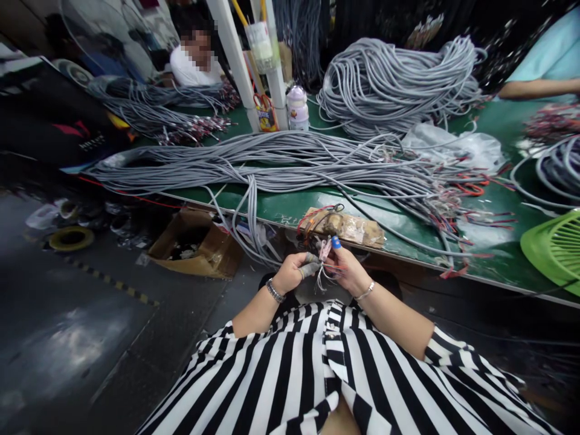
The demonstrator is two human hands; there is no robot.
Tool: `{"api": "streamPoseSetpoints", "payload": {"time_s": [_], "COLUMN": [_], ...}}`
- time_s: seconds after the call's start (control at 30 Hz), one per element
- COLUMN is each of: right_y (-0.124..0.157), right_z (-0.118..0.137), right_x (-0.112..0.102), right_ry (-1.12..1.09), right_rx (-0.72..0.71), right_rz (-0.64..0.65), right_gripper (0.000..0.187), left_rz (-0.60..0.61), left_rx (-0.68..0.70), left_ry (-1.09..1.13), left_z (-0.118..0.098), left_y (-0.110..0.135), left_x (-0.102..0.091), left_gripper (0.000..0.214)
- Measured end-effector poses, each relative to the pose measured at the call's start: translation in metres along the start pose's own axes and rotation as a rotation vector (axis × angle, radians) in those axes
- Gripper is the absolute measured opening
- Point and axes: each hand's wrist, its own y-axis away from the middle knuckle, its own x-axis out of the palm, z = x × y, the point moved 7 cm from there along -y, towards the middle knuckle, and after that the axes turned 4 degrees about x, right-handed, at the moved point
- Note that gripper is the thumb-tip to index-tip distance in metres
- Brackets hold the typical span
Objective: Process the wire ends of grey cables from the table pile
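My left hand (pixel 294 270) and my right hand (pixel 347 269) meet in front of my striped shirt, just below the green table's edge (pixel 290 212). Both are closed around a small bunch of thin red and white wire ends (pixel 324 266). A grey cover sits on a left finger and a blue cap (pixel 336 242) on a right fingertip. Each wrist wears a bracelet. A brown packet with wires (pixel 347 226) lies on the table edge right above the hands.
Long bundles of grey cable (pixel 272 163) cross the table, with a big coil (pixel 399 78) behind. A green fan guard (pixel 555 248) sits at right. A cardboard box (pixel 199 244) stands on the floor. Another person sits far left, and an arm rests at top right.
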Motion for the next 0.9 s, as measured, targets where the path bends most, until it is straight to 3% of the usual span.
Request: {"api": "streamPoseSetpoints", "payload": {"time_s": [0.13, 0.27, 0.37, 0.57, 0.77, 0.9], "right_y": [0.005, 0.010, 0.012, 0.014, 0.012, 0.006], "right_z": [-0.011, -0.018, -0.021, -0.019, -0.002, 0.006], "right_x": [-0.006, -0.018, -0.024, -0.020, -0.005, 0.002], "right_ry": [-0.178, -0.184, -0.162, -0.109, -0.110, -0.076], "right_rx": [0.082, 0.134, 0.155, 0.185, 0.159, 0.130], "right_rz": [0.008, -0.038, -0.054, -0.009, 0.094, 0.094], "right_gripper": [0.060, 0.055, 0.053, 0.057, 0.057, 0.052], "left_rz": [0.019, 0.081, 0.032, 0.109, -0.097, -0.152], "left_rx": [-0.034, -0.047, -0.043, 0.112, 0.164, 0.163], "left_ry": [0.059, 0.074, 0.081, -0.036, -0.100, -0.098], "left_z": [0.002, 0.000, -0.002, -0.016, -0.022, -0.022], "left_y": [0.012, 0.031, 0.044, 0.065, 0.066, 0.055], "left_x": [0.000, 0.000, -0.005, -0.004, -0.017, -0.014], "left_gripper": [0.037, 0.034, 0.034, 0.027, 0.025, 0.021]}}
